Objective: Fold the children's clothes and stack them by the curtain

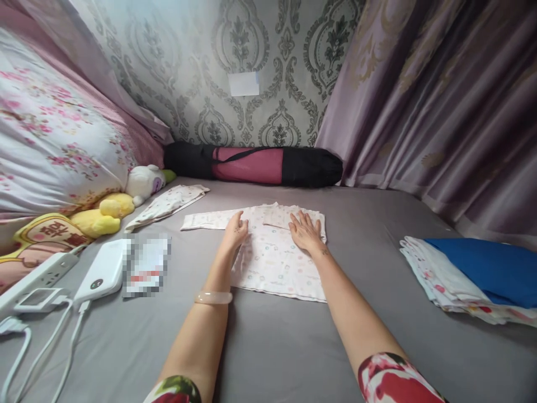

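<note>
A small white long-sleeved top [274, 260] with a pale print lies spread on the grey sheet, neckline away from me. Its left sleeve [203, 220] stretches out to the side, while the right sleeve [277, 215] is folded inward across the chest. My right hand [306, 230] rests flat on the folded sleeve and shoulder, fingers spread. At the left shoulder, where the outstretched sleeve begins, my left hand [238, 226] touches the cloth side-on; its forefinger points forward and its lower fingers are partly hidden. A pale bangle [213, 297] circles my left forearm.
Folded clothes [444, 280] with a blue piece [486, 266] on top lie at right. Another printed garment [170, 204] is at back left, near plush toys [145, 183]. A power bank [103, 271], power strip [42, 280] and cables sit left. A long black-and-pink bag [251, 165] lines the wall.
</note>
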`<state>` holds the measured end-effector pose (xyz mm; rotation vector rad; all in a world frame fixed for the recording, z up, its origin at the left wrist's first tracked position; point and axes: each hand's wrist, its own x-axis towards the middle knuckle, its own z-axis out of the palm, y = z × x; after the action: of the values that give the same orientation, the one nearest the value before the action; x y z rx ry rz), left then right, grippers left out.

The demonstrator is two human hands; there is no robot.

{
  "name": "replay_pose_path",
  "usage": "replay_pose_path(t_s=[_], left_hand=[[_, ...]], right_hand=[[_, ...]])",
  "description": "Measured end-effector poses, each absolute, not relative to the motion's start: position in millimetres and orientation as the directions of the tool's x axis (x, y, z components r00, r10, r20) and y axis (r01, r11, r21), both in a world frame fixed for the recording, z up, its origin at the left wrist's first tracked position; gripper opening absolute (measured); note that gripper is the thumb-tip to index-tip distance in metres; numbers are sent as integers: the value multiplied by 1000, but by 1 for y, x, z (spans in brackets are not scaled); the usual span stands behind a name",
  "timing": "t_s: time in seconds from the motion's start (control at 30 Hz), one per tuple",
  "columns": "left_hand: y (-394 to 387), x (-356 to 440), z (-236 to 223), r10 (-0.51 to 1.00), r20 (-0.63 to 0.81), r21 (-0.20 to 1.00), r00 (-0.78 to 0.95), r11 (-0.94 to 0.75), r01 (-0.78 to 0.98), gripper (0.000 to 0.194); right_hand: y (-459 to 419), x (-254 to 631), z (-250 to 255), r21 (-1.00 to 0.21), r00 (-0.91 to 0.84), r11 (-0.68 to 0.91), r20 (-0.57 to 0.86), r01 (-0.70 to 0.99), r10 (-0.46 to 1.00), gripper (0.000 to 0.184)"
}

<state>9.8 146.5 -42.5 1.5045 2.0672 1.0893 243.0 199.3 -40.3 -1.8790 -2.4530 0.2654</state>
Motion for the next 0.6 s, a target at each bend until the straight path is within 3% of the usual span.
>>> replay_pose_path(t_s=[0.2,0.3,0.4,0.6], left_hand=[[145,-21,-35,737,61,852,-673,313,420,32],[139,-34,-32,571,9,841,-821,439,315,29],[132,-42,-28,413,15,804,-911,537,257,33],[128,-51,-27,355,33,762,-934,596,254,35]], right_hand=[[206,237,-22,-135,-228,201,-231,970,946,57],[204,220,-13,-112,-285,270,-151,956,947,57],[199,194,-13,-163,-419,404,-74,900,905,59],[190,154,-32,-208,-505,481,-74,851,860,67]])
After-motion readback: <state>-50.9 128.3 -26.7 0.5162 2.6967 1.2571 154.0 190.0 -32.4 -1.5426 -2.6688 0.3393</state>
